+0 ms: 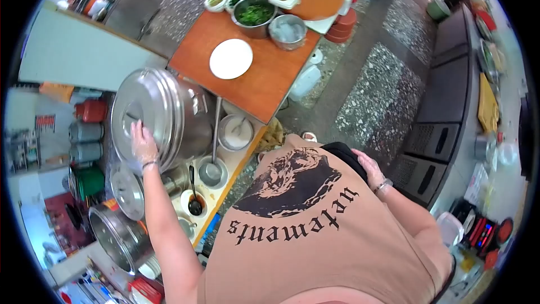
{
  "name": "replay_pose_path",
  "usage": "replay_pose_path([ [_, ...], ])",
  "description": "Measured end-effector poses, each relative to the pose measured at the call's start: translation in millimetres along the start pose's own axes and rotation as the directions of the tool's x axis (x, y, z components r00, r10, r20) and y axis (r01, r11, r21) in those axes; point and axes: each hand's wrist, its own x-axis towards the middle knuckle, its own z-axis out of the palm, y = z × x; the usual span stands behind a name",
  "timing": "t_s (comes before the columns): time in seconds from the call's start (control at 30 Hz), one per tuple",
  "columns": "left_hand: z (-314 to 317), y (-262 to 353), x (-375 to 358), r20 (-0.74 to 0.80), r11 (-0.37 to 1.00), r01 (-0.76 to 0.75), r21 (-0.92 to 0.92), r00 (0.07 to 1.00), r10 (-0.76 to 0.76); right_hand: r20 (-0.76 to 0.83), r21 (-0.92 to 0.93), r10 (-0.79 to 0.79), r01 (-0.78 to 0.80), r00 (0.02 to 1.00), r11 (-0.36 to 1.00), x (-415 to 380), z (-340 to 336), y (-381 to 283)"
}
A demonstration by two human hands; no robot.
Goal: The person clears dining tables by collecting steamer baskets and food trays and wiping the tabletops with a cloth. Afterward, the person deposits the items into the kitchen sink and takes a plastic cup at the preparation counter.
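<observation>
The left hand [143, 145], in a thin clear glove, lies flat with fingers spread on the steel lid [140, 114] of the big stockpot [191, 121], pressing rather than gripping. The right hand [368, 169] rests loosely open against the person's hip, holding nothing. 1 ladle [212, 163] stands beside the pot, and a white plate [231, 59] sits on the orange table [264, 79].

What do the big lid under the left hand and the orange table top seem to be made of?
Big lid: apparently stainless steel, with a bright silvery sheen and ridged rim; the left hand lies on it. Orange table top: smooth and evenly coloured, perhaps laminate or painted wood; I cannot tell which.
</observation>
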Motion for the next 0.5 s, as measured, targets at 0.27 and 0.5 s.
replay_pose_path([
  [0.27,13.4,12.4,26.1,0.083,0.908,0.161,-0.387,0.987,-0.139,-0.287,-0.445,0.096,-0.222,0.953,0.868,24.7,-79.8,-0.2],
  [0.5,76.6,246.4,33.6,0.058,0.775,-0.322,-0.544,0.907,0.418,-0.470,-0.136,-0.195,0.148,0.861,0.980,2.9,-58.6,16.8],
])
